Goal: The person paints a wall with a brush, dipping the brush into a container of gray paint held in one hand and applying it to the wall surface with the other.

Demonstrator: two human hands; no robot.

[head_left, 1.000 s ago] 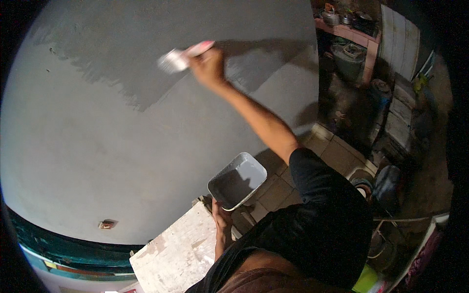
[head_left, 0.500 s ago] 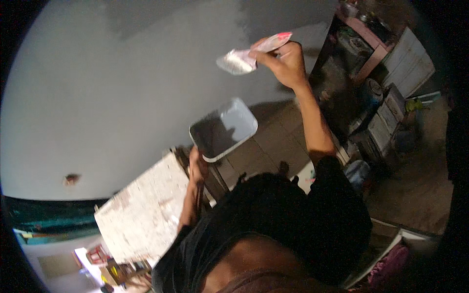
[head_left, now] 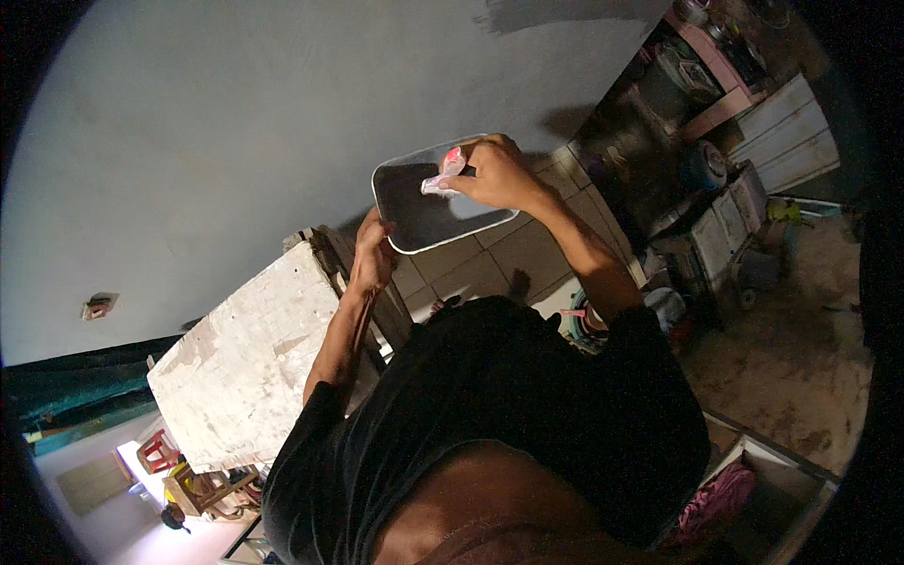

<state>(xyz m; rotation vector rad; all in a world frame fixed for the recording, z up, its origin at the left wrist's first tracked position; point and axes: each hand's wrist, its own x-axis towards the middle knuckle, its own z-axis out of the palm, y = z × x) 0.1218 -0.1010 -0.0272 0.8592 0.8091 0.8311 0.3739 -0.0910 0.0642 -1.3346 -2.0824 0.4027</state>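
Observation:
My left hand (head_left: 374,252) grips the near left edge of a rectangular tray (head_left: 411,215) with rounded corners and a pale rim. Its inside looks grey, and part of it lies in shadow. Over the tray, my right hand (head_left: 499,173) pinches a crumpled, shiny white-and-pink piece (head_left: 452,162) that looks like a plastic packet. One end of that piece is red, and the other points down into the tray. Whether it touches the tray's bottom I cannot tell.
A grey wall (head_left: 235,141) rises ahead, with a darker patch near the top. To the left stands a worn whitish board (head_left: 250,348). Floor tiles (head_left: 471,273) lie below the tray. Cluttered boxes and a pink frame (head_left: 711,56) are at the right; a wooden stool (head_left: 212,490) is lower left.
My right hand has come down from the wall to the tray, still pinching the white-and-pink piece. The tray sits slightly higher in view, with my left hand still on it.

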